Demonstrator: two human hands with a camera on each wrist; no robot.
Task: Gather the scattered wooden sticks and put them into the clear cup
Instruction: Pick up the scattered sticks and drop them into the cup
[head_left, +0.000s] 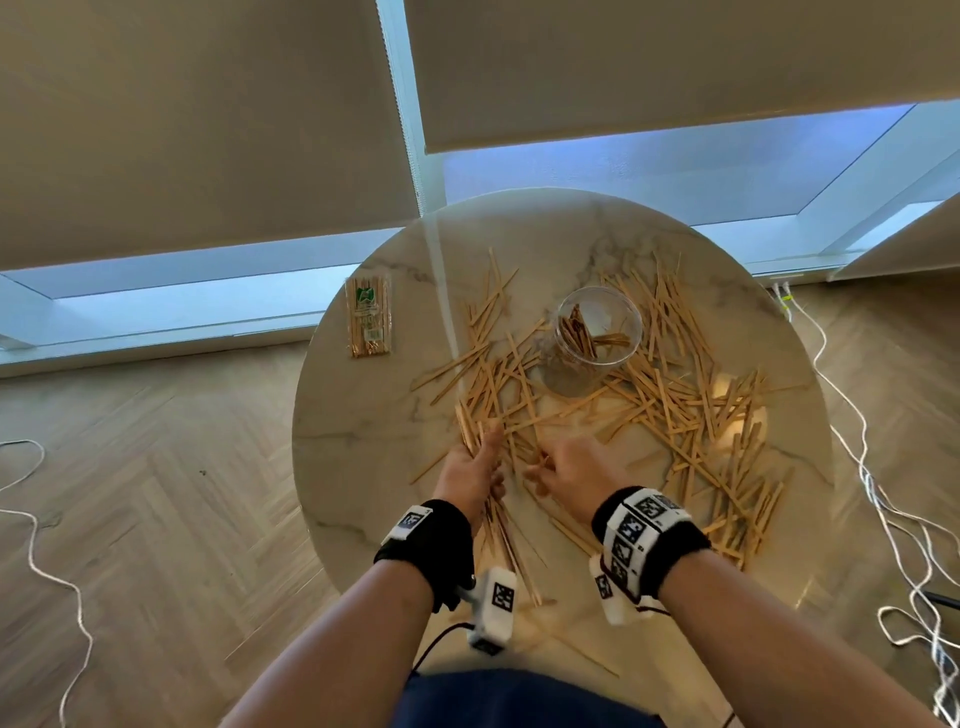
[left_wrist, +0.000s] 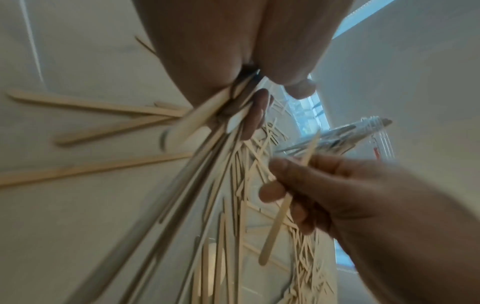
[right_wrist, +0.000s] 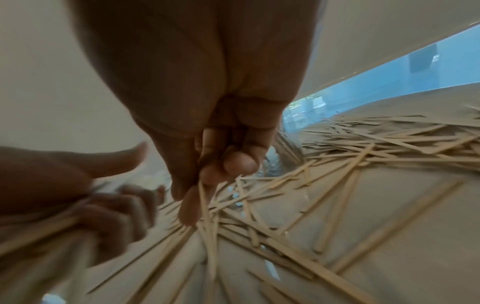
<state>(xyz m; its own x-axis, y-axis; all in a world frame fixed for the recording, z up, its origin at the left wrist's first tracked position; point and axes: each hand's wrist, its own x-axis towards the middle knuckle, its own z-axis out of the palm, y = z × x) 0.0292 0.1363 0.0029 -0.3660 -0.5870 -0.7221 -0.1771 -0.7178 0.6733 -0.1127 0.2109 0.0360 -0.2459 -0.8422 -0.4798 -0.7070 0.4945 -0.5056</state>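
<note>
Head view showed a round table (head_left: 363, 431) strewn with sticks (head_left: 691, 410), a clear cup (head_left: 592, 338) upright near its centre holding only a few. Most sticks lay flat in a ring around the cup, long axes pointing every way and crossing one another. A sealed packet (head_left: 369, 317) lay apart at the far left edge.

The left hand (head_left: 470, 475) was clenched round a bundle (left_wrist: 207, 131) of sticks at the near side of the table; the bundle's long axis ran from the fist back toward the person, its ends fanned rather than squared. The right hand (head_left: 571, 470) pinched a single stick (left_wrist: 275, 228) between thumb and fingers (right_wrist: 240, 162), close beside the left hand. In the left wrist view this stick lay roughly along the bundle's line, though blur made its exact angle uncertain.

Likely faults from here:
- The bundle could shed sticks, since its ends splayed and the fist held it near one end only.
- A splayed bundle could catch the cup's rim and tip the cup, which looked light and stood among loose sticks.
- Adding the single stick crosswise would widen the bundle further; it should go in parallel.
</note>
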